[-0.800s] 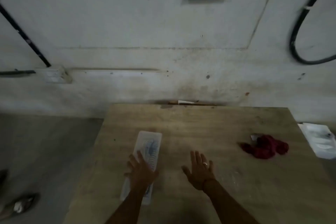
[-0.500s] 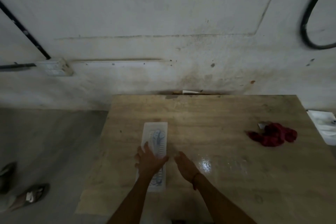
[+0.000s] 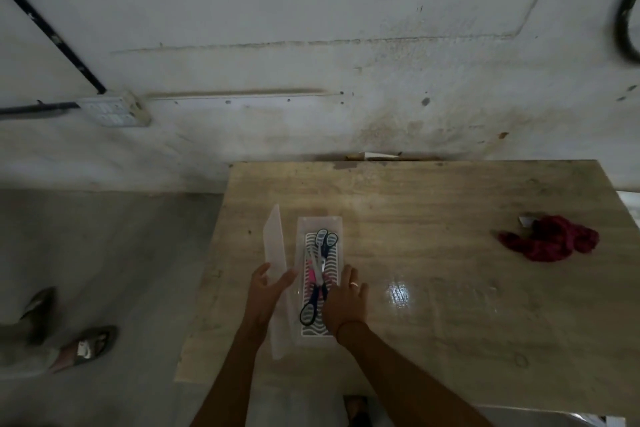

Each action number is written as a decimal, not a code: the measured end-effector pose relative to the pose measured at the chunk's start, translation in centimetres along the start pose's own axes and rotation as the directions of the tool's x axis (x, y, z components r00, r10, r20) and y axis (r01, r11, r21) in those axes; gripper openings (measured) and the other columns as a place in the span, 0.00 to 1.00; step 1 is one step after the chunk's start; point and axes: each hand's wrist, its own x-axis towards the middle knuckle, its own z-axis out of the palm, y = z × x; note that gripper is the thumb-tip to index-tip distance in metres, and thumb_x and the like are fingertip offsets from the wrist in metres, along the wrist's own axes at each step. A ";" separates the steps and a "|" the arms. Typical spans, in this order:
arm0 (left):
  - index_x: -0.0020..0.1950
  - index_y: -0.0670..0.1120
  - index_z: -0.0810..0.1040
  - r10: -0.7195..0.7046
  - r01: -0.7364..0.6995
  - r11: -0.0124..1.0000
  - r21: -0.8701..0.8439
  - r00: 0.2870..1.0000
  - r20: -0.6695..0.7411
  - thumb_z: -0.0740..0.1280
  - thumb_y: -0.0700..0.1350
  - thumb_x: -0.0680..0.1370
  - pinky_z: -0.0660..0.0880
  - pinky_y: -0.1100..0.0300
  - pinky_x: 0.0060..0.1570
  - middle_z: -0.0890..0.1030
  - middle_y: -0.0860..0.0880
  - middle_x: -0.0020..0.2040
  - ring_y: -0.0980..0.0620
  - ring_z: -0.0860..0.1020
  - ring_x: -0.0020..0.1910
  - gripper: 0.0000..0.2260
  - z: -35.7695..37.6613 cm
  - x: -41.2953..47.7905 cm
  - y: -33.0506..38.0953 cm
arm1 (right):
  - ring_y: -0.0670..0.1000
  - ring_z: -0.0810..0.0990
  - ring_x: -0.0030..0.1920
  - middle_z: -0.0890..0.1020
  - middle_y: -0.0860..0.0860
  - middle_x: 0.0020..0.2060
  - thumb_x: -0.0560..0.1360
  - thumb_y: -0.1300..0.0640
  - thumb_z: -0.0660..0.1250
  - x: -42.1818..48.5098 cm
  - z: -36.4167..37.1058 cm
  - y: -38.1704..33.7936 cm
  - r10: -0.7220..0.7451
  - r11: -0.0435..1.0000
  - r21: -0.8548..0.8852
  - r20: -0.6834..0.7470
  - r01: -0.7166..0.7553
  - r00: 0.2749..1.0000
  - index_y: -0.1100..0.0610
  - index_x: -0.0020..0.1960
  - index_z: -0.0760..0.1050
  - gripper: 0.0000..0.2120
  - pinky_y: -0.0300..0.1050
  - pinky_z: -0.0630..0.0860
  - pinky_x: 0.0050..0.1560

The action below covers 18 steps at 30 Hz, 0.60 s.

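A long clear plastic box (image 3: 320,220) lies near the left edge of the wooden table (image 3: 450,218), uncovered. Inside it are dark-handled scissors (image 3: 322,241), a pink item (image 3: 311,276) and a second dark loop handle (image 3: 308,313), all on a wavy white liner. My left hand (image 3: 268,293) holds the translucent lid (image 3: 274,250) between thumb and fingers. The lid stands tilted on its edge just left of the box. My right hand (image 3: 346,302), with a ring on one finger, rests with straight fingers on the box's right rim.
A crumpled red cloth (image 3: 550,238) lies at the table's right side. The table's back edge meets a stained wall, which carries a socket block (image 3: 114,110). A sandalled foot (image 3: 83,347) is on the grey floor at left. A wet, shiny patch (image 3: 398,293) is right of the box.
The lid has come off the box and now stands tilted to its left in my left hand. My right hand moved from the bare table onto the box's right rim.
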 end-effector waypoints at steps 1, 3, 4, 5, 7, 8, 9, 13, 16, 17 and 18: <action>0.76 0.47 0.65 0.013 -0.013 1.000 -0.009 1.000 -0.004 0.79 0.61 0.64 0.76 0.39 0.62 0.74 0.42 0.71 0.41 0.78 0.63 0.46 -0.5 -0.3 0.1 | 0.63 0.47 0.77 0.48 0.63 0.78 0.81 0.54 0.52 0.3 0.1 -0.5 0.037 0.999 0.003 -0.004 -0.037 0.999 0.59 0.71 0.66 0.20 0.62 0.50 0.74; 0.76 0.47 0.64 0.019 -0.019 1.000 -0.011 1.000 -0.008 0.79 0.59 0.65 0.75 0.41 0.63 0.72 0.41 0.72 0.41 0.77 0.64 0.45 -1.1 -0.8 0.0 | 0.62 0.49 0.77 0.49 0.62 0.77 0.81 0.52 0.55 0.4 -0.2 -1.2 0.131 0.988 0.084 -0.001 -0.130 0.991 0.59 0.68 0.70 0.20 0.58 0.52 0.74; 0.77 0.47 0.63 0.025 -0.025 1.000 0.001 1.000 -0.017 0.79 0.58 0.66 0.74 0.42 0.64 0.71 0.41 0.73 0.40 0.76 0.65 0.44 -1.4 -1.0 -0.2 | 0.62 0.54 0.76 0.52 0.61 0.76 0.79 0.50 0.58 0.3 -0.7 -1.3 0.182 0.969 0.170 -0.001 -0.180 0.983 0.59 0.66 0.71 0.20 0.56 0.56 0.73; 0.77 0.47 0.62 0.027 -0.027 1.000 0.016 0.999 -0.031 0.79 0.55 0.68 0.74 0.43 0.64 0.70 0.41 0.74 0.40 0.74 0.66 0.43 -1.5 -1.2 -0.4 | 0.61 0.60 0.74 0.57 0.60 0.74 0.77 0.48 0.62 0.4 -0.9 -1.2 0.232 0.936 0.268 0.015 -0.228 0.973 0.59 0.64 0.73 0.20 0.54 0.60 0.71; 0.77 0.47 0.62 0.034 -0.032 0.999 0.037 0.998 -0.057 0.79 0.53 0.69 0.72 0.45 0.65 0.68 0.41 0.75 0.40 0.73 0.68 0.42 -1.4 -1.2 -0.7 | 0.58 0.72 0.64 0.66 0.57 0.66 0.73 0.48 0.67 0.5 -1.6 -0.3 0.299 0.842 0.460 0.035 -0.281 0.954 0.61 0.58 0.76 0.20 0.50 0.69 0.65; 0.77 0.47 0.62 0.040 -0.038 0.998 0.044 0.997 -0.061 0.80 0.55 0.67 0.72 0.44 0.66 0.68 0.41 0.75 0.41 0.72 0.68 0.44 -1.1 -1.3 -0.8 | 0.57 0.76 0.59 0.71 0.55 0.61 0.71 0.49 0.69 0.2 -2.1 0.4 0.303 0.791 0.551 0.026 -0.266 0.953 0.62 0.54 0.79 0.19 0.48 0.73 0.60; 0.77 0.48 0.63 0.050 -0.045 0.997 0.065 0.996 -0.071 0.80 0.60 0.64 0.72 0.43 0.67 0.68 0.41 0.75 0.41 0.72 0.69 0.47 -0.7 -1.4 -0.7 | 0.55 0.79 0.52 0.75 0.53 0.54 0.69 0.50 0.72 -0.1 -2.6 1.1 0.296 0.734 0.637 0.012 -0.236 0.955 0.63 0.48 0.82 0.16 0.45 0.74 0.54; 0.76 0.48 0.64 0.091 -0.060 0.966 0.250 0.990 -0.112 0.80 0.63 0.60 0.66 0.42 0.72 0.67 0.42 0.75 0.40 0.67 0.73 0.51 2.5 -1.8 -0.2 | 0.57 0.78 0.35 0.79 0.59 0.30 0.69 0.62 0.75 -3.7 -5.8 5.8 0.317 0.600 0.796 -0.147 -0.079 0.937 0.60 0.30 0.83 0.09 0.48 0.69 0.36; 0.77 0.49 0.60 0.154 -0.079 0.879 0.470 0.980 -0.122 0.78 0.64 0.63 0.62 0.42 0.71 0.62 0.42 0.76 0.39 0.62 0.74 0.49 6.0 -2.8 0.3 | 0.53 0.77 0.31 0.79 0.62 0.28 0.71 0.63 0.73 -5.6 -6.8 10.3 0.405 0.595 0.798 -0.197 -0.094 0.893 0.57 0.26 0.80 0.15 0.43 0.67 0.31; 0.77 0.49 0.58 0.180 -0.092 0.845 0.528 0.976 -0.119 0.77 0.64 0.64 0.61 0.41 0.71 0.60 0.42 0.76 0.38 0.61 0.74 0.49 7.2 -2.8 0.2 | 0.54 0.76 0.31 0.79 0.63 0.29 0.71 0.63 0.73 -6.0 -6.8 11.5 0.445 0.563 0.818 -0.177 -0.120 0.878 0.58 0.27 0.80 0.14 0.42 0.67 0.32; 0.77 0.50 0.58 0.194 -0.094 0.819 0.567 0.974 -0.119 0.76 0.65 0.63 0.60 0.40 0.71 0.59 0.41 0.76 0.37 0.60 0.73 0.49 8.1 -2.8 -0.1 | 0.57 0.78 0.33 0.81 0.65 0.32 0.72 0.63 0.73 -6.5 -6.7 12.5 0.493 0.526 0.837 -0.156 -0.151 0.856 0.60 0.31 0.82 0.11 0.42 0.69 0.34</action>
